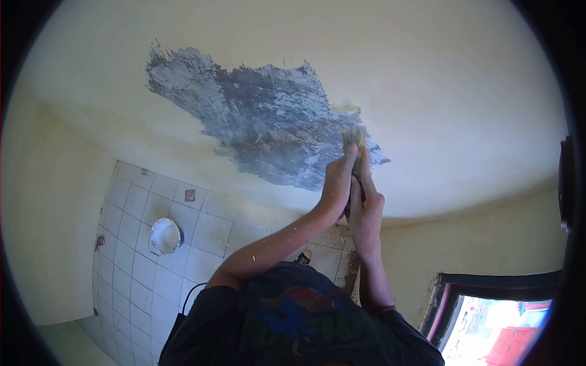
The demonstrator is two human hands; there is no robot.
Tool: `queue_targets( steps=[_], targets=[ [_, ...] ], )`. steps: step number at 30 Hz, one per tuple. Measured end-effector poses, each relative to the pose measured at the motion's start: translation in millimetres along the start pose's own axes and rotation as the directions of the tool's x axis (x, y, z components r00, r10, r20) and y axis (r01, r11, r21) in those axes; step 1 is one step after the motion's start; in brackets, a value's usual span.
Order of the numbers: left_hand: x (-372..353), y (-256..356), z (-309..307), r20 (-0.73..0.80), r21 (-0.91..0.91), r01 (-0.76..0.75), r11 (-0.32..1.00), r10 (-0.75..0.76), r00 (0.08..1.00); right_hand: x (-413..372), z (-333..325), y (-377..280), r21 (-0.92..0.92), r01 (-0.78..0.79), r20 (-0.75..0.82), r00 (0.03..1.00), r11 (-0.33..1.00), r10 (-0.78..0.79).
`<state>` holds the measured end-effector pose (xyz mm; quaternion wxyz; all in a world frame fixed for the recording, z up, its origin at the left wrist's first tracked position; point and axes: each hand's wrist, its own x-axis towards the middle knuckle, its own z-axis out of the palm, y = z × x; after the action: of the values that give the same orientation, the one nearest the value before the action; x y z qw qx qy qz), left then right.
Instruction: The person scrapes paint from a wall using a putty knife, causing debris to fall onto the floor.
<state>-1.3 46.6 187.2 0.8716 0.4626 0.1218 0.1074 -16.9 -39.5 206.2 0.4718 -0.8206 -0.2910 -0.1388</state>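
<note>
Both of my hands grip one scraper-like tool (354,138), raised in front of me against the wall. My left hand (339,182) is wrapped round it on the left side, its thumb or a finger up near the blade. On the right side, my right hand (366,213) closes round the handle, which is mostly hidden by the fingers. The tool's wide end touches or nearly touches the right part of a rough grey patch (268,116) bared in the cream wall (439,104). Pale flecks cling to both forearms.
A white bucket (165,236) stands on the tiled floor (137,213) at the lower left. Pale chips lie on the tiles near the wall's foot. One shoe (303,257) shows below my arms. A dark-framed window (500,317) is at the lower right.
</note>
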Motion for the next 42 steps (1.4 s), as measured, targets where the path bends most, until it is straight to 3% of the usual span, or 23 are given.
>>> queue_targets(
  steps=[2, 3, 4, 6, 7, 9, 11, 12, 14, 15, 19, 20, 22, 24, 27, 30, 31, 33, 34, 35, 38, 42],
  targets=[
    [5, -3, 3, -0.040, -0.033, 0.046, 0.998, -0.047, 0.998, 9, 6, 2, 0.050, -0.042, -0.014, 0.999, 0.998, 0.043],
    [15, 4, -2, 0.045, -0.145, 0.022, 0.989, -0.015, 0.999, 25, 9, -12, 0.051, -0.125, 0.009, 0.992, 0.991, 0.125],
    [10, 7, -5, 0.043, -0.143, 0.037, 0.989, -0.031, 0.999, 30, 9, -20, 0.050, -0.212, 0.030, 0.977, 0.976, 0.211],
    [12, 24, -1, 0.051, -0.071, -0.039, 0.997, 0.043, 0.998, 28, 3, -20, 0.044, -0.194, 0.056, 0.980, 0.980, 0.191],
    [9, 26, 0, 0.064, -0.083, 0.039, 0.996, -0.034, 0.997, 22, 3, -18, 0.071, -0.187, 0.042, 0.982, 0.980, 0.185],
    [-1, 11, 2, 0.030, -0.058, 0.048, 0.997, -0.046, 0.998, 5, 4, -11, 0.099, -0.191, 0.030, 0.981, 0.976, 0.189],
    [-5, 6, 6, 0.006, -0.066, 0.063, 0.996, -0.062, 0.998, -1, 5, 0, 0.018, -0.044, -0.034, 0.998, 0.999, 0.044],
    [2, 16, 3, 0.004, -0.069, 0.063, 0.996, -0.062, 0.998, 10, 6, -3, 0.016, -0.043, -0.030, 0.999, 0.999, 0.044],
    [15, 30, -9, 0.121, -0.010, -0.012, 1.000, 0.013, 0.993, 30, 5, -22, 0.008, -0.287, 0.117, 0.952, 0.958, 0.284],
    [14, 26, -5, 0.062, 0.012, -0.047, 0.999, 0.046, 0.997, 30, 0, -30, 0.008, -0.307, 0.143, 0.942, 0.952, 0.302],
    [-8, 16, 5, -0.034, -0.035, 0.066, 0.997, -0.067, 0.997, 5, 4, -13, 0.050, -0.082, 0.014, 0.997, 0.995, 0.082],
    [0, 16, 3, -0.033, -0.036, 0.060, 0.998, -0.061, 0.998, 9, 5, -9, 0.050, -0.076, 0.013, 0.997, 0.996, 0.075],
    [14, 19, -5, -0.021, -0.077, -0.045, 0.996, 0.043, 0.999, 27, 9, -23, -0.009, -0.290, 0.134, 0.948, 0.957, 0.288],
    [14, 28, -5, 0.029, -0.023, -0.056, 0.998, 0.057, 0.998, 27, 9, -24, 0.044, -0.269, 0.121, 0.958, 0.962, 0.262],
    [-7, 24, 6, -0.049, -0.063, 0.056, 0.996, -0.059, 0.997, 12, 5, -22, 0.095, -0.188, 0.073, 0.981, 0.977, 0.182],
    [16, 18, 0, -0.003, -0.099, -0.023, 0.995, 0.023, 1.000, 18, 4, -20, 0.017, -0.230, 0.083, 0.970, 0.973, 0.228],
    [20, 21, -6, 0.040, -0.010, -0.077, 0.997, 0.077, 0.996, 23, 2, -26, -0.009, -0.258, 0.113, 0.960, 0.966, 0.257],
    [13, 27, 3, 0.029, -0.057, -0.005, 0.998, 0.007, 1.000, 29, 0, -25, -0.031, -0.257, 0.134, 0.957, 0.966, 0.259],
    [6, 29, 6, 0.018, -0.095, 0.077, 0.993, -0.076, 0.997, 18, 0, -18, 0.006, -0.159, 0.062, 0.985, 0.987, 0.158],
    [-4, 27, 11, 0.000, -0.063, 0.027, 0.998, -0.027, 1.000, 9, 1, -15, 0.036, -0.067, -0.011, 0.998, 0.997, 0.067],
    [11, 31, 8, 0.007, -0.098, 0.089, 0.991, -0.088, 0.996, 23, 5, -26, -0.007, -0.211, 0.006, 0.977, 0.977, 0.211],
    [7, 38, 9, 0.029, -0.126, 0.014, 0.992, -0.011, 1.000, 26, -3, -31, 0.065, -0.324, 0.115, 0.942, 0.944, 0.315]
  ],
)
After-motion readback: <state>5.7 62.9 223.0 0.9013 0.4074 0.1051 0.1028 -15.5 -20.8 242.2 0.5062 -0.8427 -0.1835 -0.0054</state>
